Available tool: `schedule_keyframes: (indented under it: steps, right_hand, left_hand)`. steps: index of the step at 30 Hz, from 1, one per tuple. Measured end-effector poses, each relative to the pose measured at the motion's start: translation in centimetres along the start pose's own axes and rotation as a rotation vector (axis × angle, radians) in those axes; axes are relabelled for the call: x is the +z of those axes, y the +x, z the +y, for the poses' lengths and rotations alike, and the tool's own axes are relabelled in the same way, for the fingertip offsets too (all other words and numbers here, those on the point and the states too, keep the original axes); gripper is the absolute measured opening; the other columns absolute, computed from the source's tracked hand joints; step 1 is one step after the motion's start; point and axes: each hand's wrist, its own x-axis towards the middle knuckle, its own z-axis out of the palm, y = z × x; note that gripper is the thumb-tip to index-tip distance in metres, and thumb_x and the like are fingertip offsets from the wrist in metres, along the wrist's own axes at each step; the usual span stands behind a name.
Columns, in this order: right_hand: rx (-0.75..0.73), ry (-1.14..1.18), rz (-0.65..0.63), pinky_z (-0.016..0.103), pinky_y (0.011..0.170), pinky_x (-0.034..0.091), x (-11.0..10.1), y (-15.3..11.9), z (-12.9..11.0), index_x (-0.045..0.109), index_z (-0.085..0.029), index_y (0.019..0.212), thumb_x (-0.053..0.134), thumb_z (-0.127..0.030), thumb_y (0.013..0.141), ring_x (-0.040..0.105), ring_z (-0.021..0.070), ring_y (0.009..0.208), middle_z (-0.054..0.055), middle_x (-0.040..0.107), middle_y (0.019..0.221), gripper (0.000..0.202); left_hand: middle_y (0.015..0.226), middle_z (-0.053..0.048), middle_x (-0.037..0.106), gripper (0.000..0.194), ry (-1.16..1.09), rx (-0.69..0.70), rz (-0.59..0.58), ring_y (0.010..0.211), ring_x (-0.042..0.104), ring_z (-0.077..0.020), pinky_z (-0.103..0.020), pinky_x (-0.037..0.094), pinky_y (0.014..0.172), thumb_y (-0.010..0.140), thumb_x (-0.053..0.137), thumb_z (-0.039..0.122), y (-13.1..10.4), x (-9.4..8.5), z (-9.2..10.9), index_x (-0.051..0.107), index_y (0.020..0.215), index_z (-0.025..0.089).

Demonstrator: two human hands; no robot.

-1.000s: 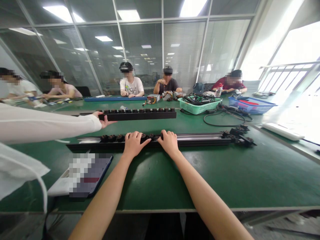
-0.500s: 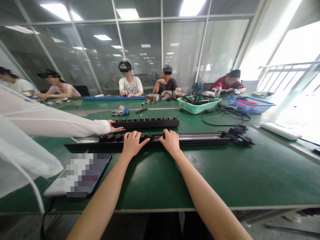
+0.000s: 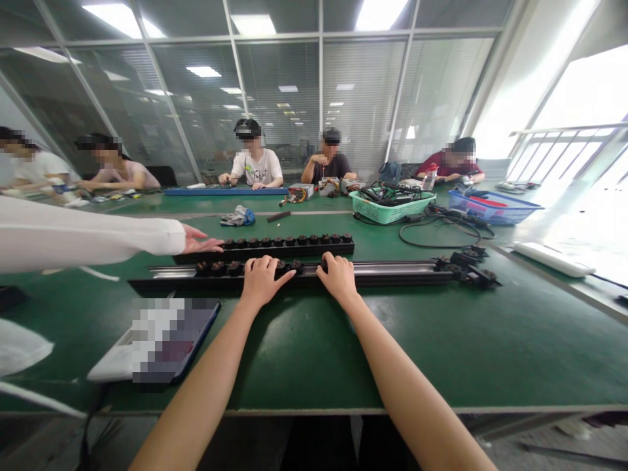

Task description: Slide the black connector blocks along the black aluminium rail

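A long black rail [image 3: 402,277] with a shiny metal channel lies across the green table in front of me. Several small black round parts [image 3: 218,268] sit in its left half. My left hand [image 3: 262,280] curls over some of these, thumb stretched to the right, its fingertips partly hidden. Right of it, my right hand [image 3: 337,275] pinches a single black round part [image 3: 324,265] at the channel. Just behind lies a second black rail [image 3: 314,249], filled with a row of similar parts. A co-worker's hand [image 3: 199,241] reaches over its left end, palm up.
Loose black parts [image 3: 468,268] lie at the rail's right end. A tablet-like device [image 3: 199,340] is at front left. Farther back are a green basket [image 3: 387,210] of cables, a blue basket [image 3: 495,208], a glove [image 3: 238,216] and other people across the table.
The second rail has tipped so its row of parts faces up more, lying lower. The co-worker's hand has drawn back left from it. My hands have stayed in place.
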Motion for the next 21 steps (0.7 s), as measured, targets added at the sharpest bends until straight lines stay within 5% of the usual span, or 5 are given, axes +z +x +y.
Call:
schedule_keyframes:
  steps: [21]
  right_hand:
    - [0.037, 0.000, -0.011, 0.034, 0.087, 0.036, -0.38, 0.26, 0.45, 0.063, -0.020, 0.115, 0.051, -0.031, 0.097, 0.060, 0.0252, 0.104, 0.011, 0.070, 0.108, 0.023]
  left_hand:
    - [0.119, -0.017, 0.066, 0.071, 0.008, 0.001, 0.005, 0.116, 0.057, -0.0337, -0.050, 0.033, 0.108, 0.098, 0.032, 0.075, -0.06, -0.05, -0.03, 0.068, 0.121, 0.018]
